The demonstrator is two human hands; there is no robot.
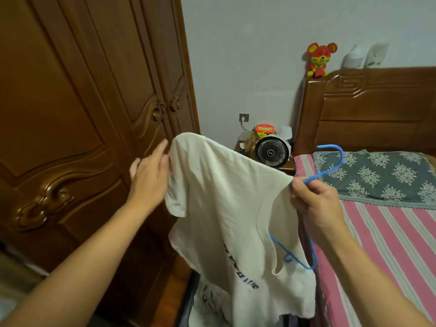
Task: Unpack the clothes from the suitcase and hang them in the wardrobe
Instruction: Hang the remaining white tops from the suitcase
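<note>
Shirt [231, 208] on hanger [330, 161], gripped at the neck by right hand [313, 204]; left hand [148, 173], open, touches its shoulder, nearer the shut wardrobe [82, 102].

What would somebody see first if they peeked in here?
Probably the cream cotton T-shirt in the middle, draped on a thin blue wire hanger that the right hand grips, while the left hand touches its shoulder. Next, the bright red and yellow toy mouse sitting on the carved wooden headboard, upper right.
</note>
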